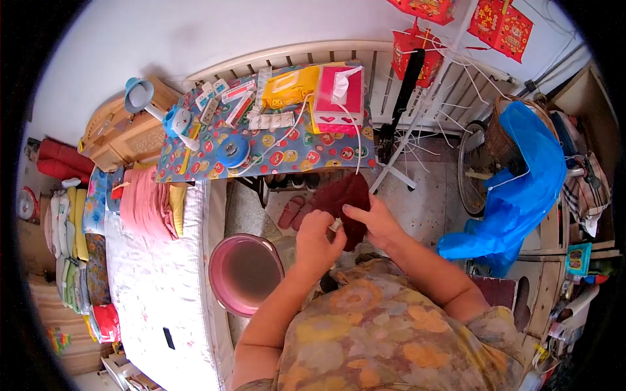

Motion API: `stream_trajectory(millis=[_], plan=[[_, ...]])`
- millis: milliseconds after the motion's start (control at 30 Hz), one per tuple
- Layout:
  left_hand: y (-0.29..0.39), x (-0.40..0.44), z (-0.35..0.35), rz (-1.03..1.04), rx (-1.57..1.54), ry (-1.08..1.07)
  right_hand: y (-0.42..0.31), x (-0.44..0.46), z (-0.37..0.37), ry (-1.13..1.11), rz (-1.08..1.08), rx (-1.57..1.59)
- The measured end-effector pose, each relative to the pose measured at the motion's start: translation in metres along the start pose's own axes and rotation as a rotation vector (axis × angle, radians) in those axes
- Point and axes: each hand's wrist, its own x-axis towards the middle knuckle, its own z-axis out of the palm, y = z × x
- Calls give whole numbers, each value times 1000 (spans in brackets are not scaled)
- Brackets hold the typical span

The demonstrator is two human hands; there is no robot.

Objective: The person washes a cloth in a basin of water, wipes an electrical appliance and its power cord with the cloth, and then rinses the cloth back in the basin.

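A dark red, soft-looking pouch point(334, 197) is held in front of my body, above the floor. My right hand point(378, 223) grips its right side, the thumb lying on top and the other fingers hidden behind. With fingers closed in a pinch, my left hand point(319, 240) holds a small whitish piece point(336, 225) against the pouch; its kind is too small to make out. A white cord point(358, 146) hangs from the table down to the pouch's upper edge. Whether it joins the pouch, I cannot tell.
A pink bucket point(215, 287) of murky water stands left of my arms, beside the bed point(163, 287). Ahead is a patterned table point(202, 166) bearing a tissue box point(339, 120) and yellow wipes pack point(290, 88). A white rack point(401, 156) and blue plastic sheet point(521, 189) are right.
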Motion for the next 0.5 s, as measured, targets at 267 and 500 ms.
stream_trajectory(millis=[267,500], plan=[[10,0,-15,46,89,-78,-1,18,-4,47,-48,-104],[11,-3,-22,106,218,-73,-17,33,-8,102,-88,-31]])
